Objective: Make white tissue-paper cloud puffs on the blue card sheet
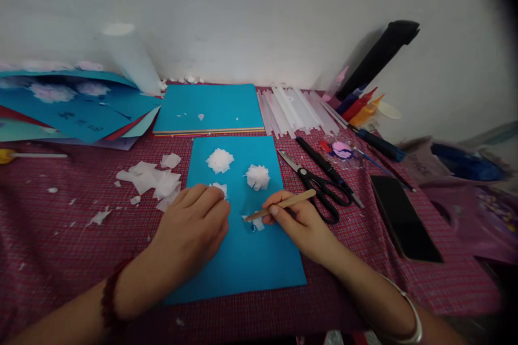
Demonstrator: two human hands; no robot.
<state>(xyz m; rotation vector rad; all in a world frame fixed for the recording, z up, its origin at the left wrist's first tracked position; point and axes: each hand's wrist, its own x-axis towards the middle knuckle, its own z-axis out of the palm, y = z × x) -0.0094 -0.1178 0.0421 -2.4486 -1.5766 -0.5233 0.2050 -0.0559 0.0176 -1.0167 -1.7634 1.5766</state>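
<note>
My right hand (297,221) pinches a flat wooden craft stick (297,198). The stick's left tip touches small white paper pieces (258,223) beside a shiny patch on the blue sheet (243,269). My left hand (194,226) is closed over the sheet's left side, its fingertips hidden, so what it holds cannot be made out. White crumpled paper (219,190) shows just behind its knuckles. Farther up the sheet sit two white paper puffs, one on the left (220,160) and one on the right (258,177).
Loose white paper squares (151,179) lie left of the sheet. Black-handled scissors (318,183), a cutter (324,164) and a phone (404,218) lie to the right. Behind are stacked blue sheets (210,105), clear glue sticks (295,110) and paint tubes (360,105).
</note>
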